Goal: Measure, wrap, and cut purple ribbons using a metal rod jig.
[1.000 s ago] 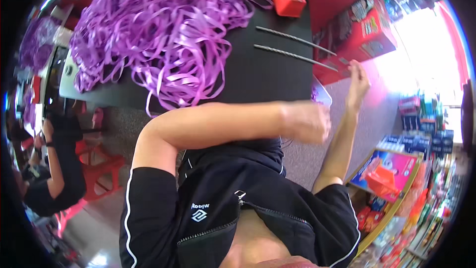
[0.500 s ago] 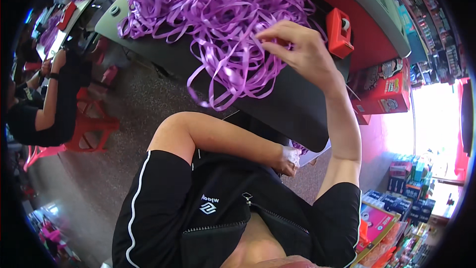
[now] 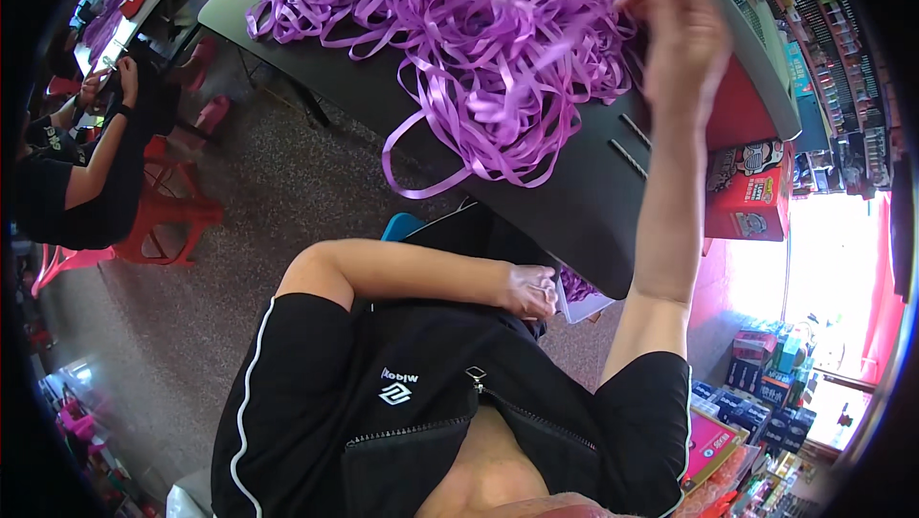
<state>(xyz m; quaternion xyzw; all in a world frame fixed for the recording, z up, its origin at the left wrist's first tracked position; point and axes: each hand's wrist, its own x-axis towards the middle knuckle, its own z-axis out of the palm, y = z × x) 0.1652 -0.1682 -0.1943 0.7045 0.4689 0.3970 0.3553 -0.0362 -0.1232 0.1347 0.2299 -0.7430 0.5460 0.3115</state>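
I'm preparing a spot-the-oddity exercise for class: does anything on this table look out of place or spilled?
Mildly, yes: the heap of purple ribbon lies tangled, and one loop hangs past the dark table's near edge, where it might snag. Nothing looks spilled.

Left: one red plastic stool (image 3: pixel 170 223), a co-worker (image 3: pixel 103 194) in black seated on it; pink footwear (image 3: pixel 212 115). Right: one red printed carton (image 3: pixel 750 194); below, stacked small boxes (image 3: pixel 766 374). Far right: one reddish curtain (image 3: pixel 883 279). Floor (image 3: pixel 278 168): speckled, grey-brown.
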